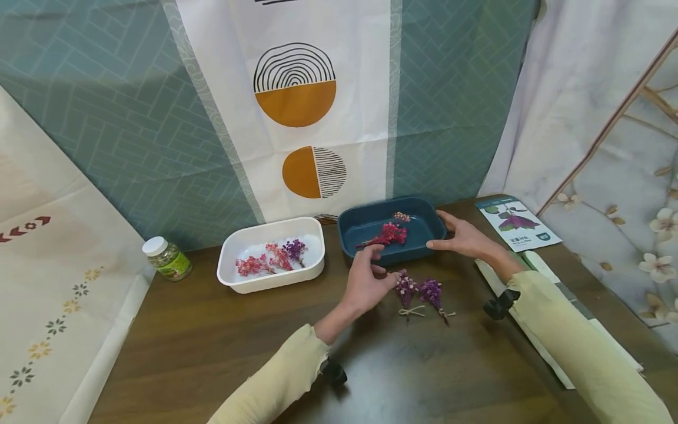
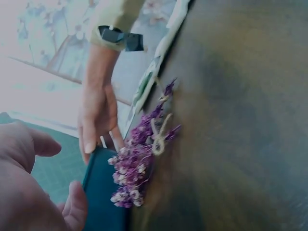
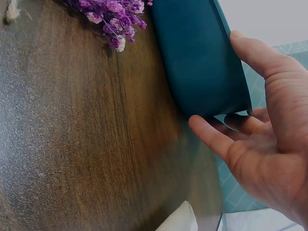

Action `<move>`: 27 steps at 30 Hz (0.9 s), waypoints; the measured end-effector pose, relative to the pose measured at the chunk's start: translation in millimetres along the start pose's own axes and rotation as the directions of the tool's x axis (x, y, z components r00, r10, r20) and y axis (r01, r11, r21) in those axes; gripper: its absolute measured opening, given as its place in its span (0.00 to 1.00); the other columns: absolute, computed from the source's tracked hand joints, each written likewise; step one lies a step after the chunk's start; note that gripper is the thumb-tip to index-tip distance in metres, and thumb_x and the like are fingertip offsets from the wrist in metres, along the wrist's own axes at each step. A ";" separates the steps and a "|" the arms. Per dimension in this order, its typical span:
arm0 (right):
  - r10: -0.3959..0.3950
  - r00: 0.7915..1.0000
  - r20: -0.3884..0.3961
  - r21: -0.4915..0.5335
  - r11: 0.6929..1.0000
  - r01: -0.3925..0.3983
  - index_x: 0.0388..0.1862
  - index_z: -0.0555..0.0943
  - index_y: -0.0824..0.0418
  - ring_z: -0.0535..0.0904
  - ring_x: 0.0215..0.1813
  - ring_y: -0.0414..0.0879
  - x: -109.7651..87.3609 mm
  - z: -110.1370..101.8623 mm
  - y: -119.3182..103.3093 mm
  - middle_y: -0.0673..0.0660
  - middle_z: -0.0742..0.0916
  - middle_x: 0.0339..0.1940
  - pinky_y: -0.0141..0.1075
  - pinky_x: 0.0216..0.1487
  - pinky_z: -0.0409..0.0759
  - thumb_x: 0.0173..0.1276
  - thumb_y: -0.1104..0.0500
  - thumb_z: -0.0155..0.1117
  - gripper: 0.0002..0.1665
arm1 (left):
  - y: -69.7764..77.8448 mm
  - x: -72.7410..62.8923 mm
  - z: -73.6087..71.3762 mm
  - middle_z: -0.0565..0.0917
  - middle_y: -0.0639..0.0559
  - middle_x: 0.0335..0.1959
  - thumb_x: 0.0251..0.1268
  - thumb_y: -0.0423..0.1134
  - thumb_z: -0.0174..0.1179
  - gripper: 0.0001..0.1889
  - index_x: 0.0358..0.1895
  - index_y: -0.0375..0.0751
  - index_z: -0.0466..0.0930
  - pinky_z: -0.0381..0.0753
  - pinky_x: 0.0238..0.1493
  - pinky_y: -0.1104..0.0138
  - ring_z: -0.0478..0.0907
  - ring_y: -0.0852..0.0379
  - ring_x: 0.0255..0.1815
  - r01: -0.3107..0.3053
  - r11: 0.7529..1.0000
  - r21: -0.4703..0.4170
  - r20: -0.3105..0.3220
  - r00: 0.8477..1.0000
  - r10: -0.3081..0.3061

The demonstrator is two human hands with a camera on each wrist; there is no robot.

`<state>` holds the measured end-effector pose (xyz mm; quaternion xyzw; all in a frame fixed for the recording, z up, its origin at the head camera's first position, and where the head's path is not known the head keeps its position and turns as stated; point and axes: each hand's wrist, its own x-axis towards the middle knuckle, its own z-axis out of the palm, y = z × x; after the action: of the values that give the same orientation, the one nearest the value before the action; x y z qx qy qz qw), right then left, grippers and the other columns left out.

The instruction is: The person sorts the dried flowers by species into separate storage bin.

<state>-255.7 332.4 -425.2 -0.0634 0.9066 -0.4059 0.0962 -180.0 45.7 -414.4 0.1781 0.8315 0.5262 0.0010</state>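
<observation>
A dark teal dish stands near the back of the table with a red dried-flower sprig and a small pale pink sprig inside. My right hand grips its right end, the thumb at the rim and the other fingers round the end wall. Near the dish's front left corner is my left hand, fingers apart and loosely bent, holding nothing. Two tied purple bunches lie in front of the dish: a paler purple-and-white bunch and a darker purple bunch, each bound with twine.
Left of the teal dish sits a white dish with pink, red and purple sprigs. A white-capped jar stands farther left. At the right lie a plant-picture packet and a folded pale cloth. Patterned fabric hangs behind.
</observation>
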 end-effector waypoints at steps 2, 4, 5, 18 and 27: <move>-0.004 1.000 0.004 0.000 1.000 0.004 0.82 0.45 0.64 0.61 0.72 0.71 0.0 0.9 -0.2 0.75 0.63 0.75 0.70 0.65 0.60 0.66 0.43 0.69 0.60 | -1.5 -4.7 3.2 0.72 0.35 0.55 0.58 0.36 0.71 0.31 0.65 0.37 0.70 0.82 0.44 0.60 0.81 0.48 0.44 0.007 1.000 0.007 -0.022 1.000 -0.006; -0.007 1.000 0.005 0.002 1.000 0.007 0.82 0.45 0.64 0.62 0.72 0.71 -0.1 1.2 -0.4 0.75 0.64 0.75 0.69 0.65 0.61 0.66 0.44 0.69 0.60 | -4.0 -8.4 7.5 0.72 0.36 0.55 0.57 0.36 0.71 0.32 0.65 0.37 0.70 0.81 0.44 0.62 0.81 0.46 0.45 0.025 1.000 0.019 -0.035 0.999 -0.024; -0.009 1.000 0.005 -0.001 1.000 0.009 0.82 0.44 0.64 0.62 0.72 0.71 -0.2 1.2 -0.6 0.76 0.64 0.74 0.69 0.65 0.61 0.66 0.44 0.69 0.60 | -5.1 -10.3 9.8 0.71 0.36 0.55 0.57 0.36 0.72 0.33 0.65 0.36 0.70 0.81 0.43 0.62 0.80 0.45 0.45 0.036 0.999 0.023 -0.038 0.999 -0.035; -0.010 1.000 0.016 -0.006 1.000 0.010 0.82 0.43 0.65 0.60 0.73 0.73 -1.1 0.7 -3.0 0.76 0.62 0.75 0.70 0.65 0.60 0.66 0.43 0.68 0.61 | -14.1 -23.0 38.2 0.67 0.42 0.56 0.52 0.40 0.77 0.40 0.69 0.42 0.66 0.77 0.39 0.59 0.72 0.52 0.39 0.153 0.978 0.143 -0.050 0.988 -0.147; -0.017 1.000 0.012 -0.009 1.000 0.017 0.82 0.43 0.66 0.60 0.72 0.73 -1.5 0.8 -5.4 0.76 0.62 0.75 0.70 0.65 0.60 0.67 0.44 0.68 0.60 | -18.4 -19.0 47.5 0.66 0.42 0.56 0.49 0.43 0.79 0.46 0.72 0.45 0.64 0.78 0.48 0.54 0.71 0.46 0.51 0.142 0.956 0.257 -0.060 0.990 -0.131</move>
<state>-253.9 328.6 -421.5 -0.0739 0.9074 -0.4020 0.0981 -158.7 74.5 -455.3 0.1077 0.9036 0.4146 -0.0036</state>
